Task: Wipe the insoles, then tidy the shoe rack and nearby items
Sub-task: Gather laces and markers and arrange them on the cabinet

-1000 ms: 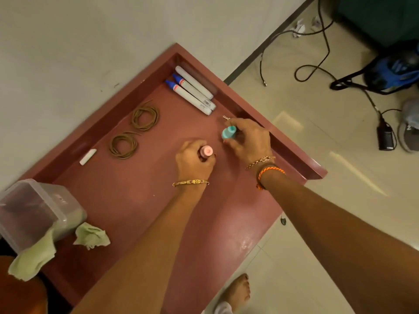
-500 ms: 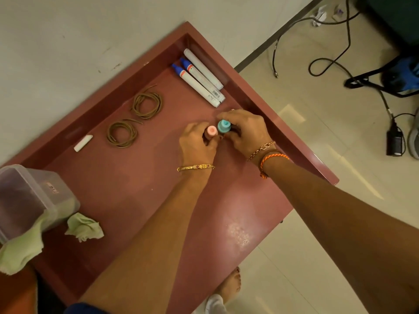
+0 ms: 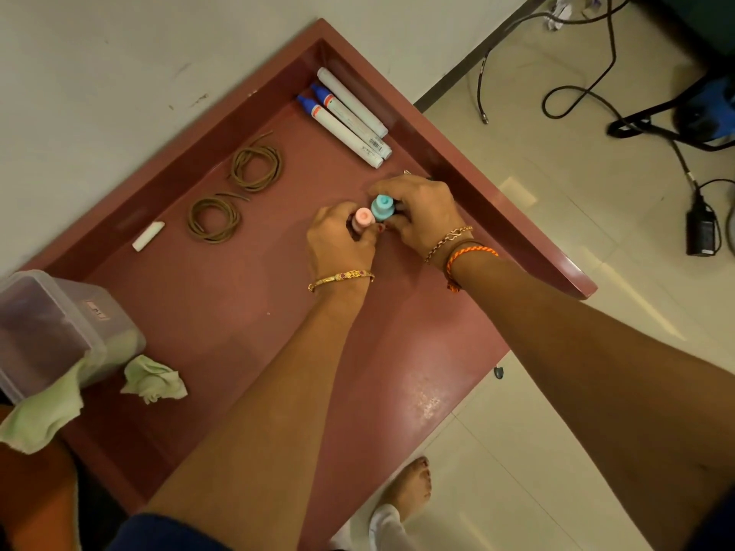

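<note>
Red shelf top (image 3: 246, 320), barcoded marker (image 3: 350, 133)

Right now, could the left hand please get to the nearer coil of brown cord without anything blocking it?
Probably yes: bare tray lies between the left hand and the coil, but its fingers grip the pink-capped bottle and must let go first.

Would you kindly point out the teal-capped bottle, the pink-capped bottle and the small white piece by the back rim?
teal-capped bottle (image 3: 383, 206): head view, on its teal cap.
pink-capped bottle (image 3: 364, 217): head view, on its pink cap.
small white piece (image 3: 148, 236): head view, on its middle.
</note>
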